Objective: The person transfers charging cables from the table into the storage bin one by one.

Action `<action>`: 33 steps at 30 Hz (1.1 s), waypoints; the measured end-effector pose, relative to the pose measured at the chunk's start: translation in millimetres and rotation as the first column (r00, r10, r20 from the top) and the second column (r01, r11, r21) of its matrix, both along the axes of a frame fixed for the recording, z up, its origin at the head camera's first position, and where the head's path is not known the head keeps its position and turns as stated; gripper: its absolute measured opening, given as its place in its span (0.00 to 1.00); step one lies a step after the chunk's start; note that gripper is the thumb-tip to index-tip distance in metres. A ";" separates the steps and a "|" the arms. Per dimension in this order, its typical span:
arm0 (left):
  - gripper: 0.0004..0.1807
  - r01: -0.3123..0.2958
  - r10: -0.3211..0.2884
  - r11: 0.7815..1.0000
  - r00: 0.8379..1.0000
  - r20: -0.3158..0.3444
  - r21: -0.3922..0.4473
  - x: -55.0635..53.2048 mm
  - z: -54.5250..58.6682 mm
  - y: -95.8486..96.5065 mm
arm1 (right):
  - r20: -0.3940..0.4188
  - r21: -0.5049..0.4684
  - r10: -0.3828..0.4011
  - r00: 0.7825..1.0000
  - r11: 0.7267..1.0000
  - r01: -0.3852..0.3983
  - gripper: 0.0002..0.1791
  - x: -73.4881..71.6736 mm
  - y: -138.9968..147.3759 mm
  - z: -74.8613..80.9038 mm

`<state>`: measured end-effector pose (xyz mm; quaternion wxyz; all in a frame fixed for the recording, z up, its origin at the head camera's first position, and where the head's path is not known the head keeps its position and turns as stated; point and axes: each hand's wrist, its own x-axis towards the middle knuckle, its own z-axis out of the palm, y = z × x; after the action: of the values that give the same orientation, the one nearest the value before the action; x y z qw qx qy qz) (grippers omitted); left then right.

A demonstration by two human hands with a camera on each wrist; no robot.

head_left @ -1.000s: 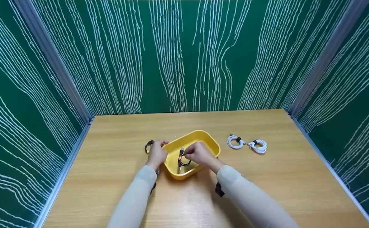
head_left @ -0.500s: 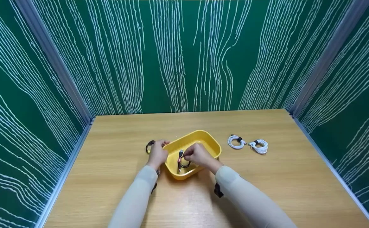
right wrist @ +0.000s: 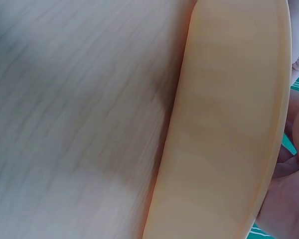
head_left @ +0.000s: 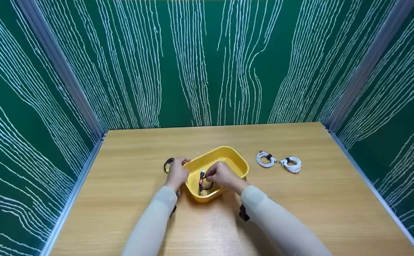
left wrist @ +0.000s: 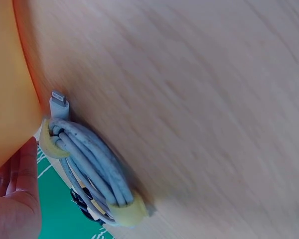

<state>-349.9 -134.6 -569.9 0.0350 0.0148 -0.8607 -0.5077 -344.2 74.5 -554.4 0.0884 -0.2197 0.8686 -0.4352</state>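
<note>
A yellow plastic bin (head_left: 232, 153) stands on the table, turned at an angle. My left hand (head_left: 177, 174) grips its left rim; in the left wrist view that hand's fingers (left wrist: 26, 167) lie against the bin's outer wall. My right hand (head_left: 223, 175) reaches inside and pinches a coiled black USB cable (head_left: 201, 181) with a red tie. The cable's plug ends point up and down, low in the bin. In the right wrist view the bin wall (right wrist: 224, 119) hides the cable, and the right hand (right wrist: 289, 199) shows past the rim.
Two coiled white cables (head_left: 265, 159) with black straps lie right of the bin. Left of it lies a black coil (head_left: 167, 164). A grey-white cable (left wrist: 89, 159) with yellow ties and a flat plug lies beside the left hand. Green patterned walls (head_left: 214, 64) enclose the table (head_left: 128, 149).
My right hand has shifted slightly left, and the black USB cable has sunk a little lower in the bin. The left hand keeps its grip on the rim.
</note>
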 end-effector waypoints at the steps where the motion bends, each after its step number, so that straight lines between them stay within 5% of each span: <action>1: 0.30 -0.001 0.001 1.000 1.000 0.000 0.003 0.0 0.1 -0.1 | 0.008 0.002 0.005 1.000 1.000 -0.005 0.03 -0.4 -0.2 0.2; 10: 0.28 0.022 -0.024 0.999 0.997 -0.070 -0.032 -1.0 -1.4 -1.4 | -0.004 0.089 0.082 0.997 0.993 -0.081 0.03 -6.0 -0.2 1.3; 17: 0.28 0.011 -0.011 1.000 1.000 -0.005 0.028 -0.7 -0.3 -0.3 | 0.030 0.115 0.115 0.993 0.986 -0.118 0.04 -8.9 -0.9 1.6; 26: 0.27 0.022 -0.022 1.000 0.998 -0.058 -0.003 -1.2 -2.2 -0.3 | 0.138 0.101 0.123 0.983 0.985 -0.138 0.03 -11.1 -3.2 -1.6; 33: 0.28 0.015 -0.015 0.999 1.000 -0.018 0.035 -0.9 -1.3 -1.2 | 0.180 0.103 0.135 0.974 0.983 -0.155 0.06 -13.0 -2.6 -3.2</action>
<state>-350.8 -135.8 -571.2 0.0386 0.0043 -0.8515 -0.5229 -357.2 71.9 -557.5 0.2073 -0.2385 0.8632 -0.3938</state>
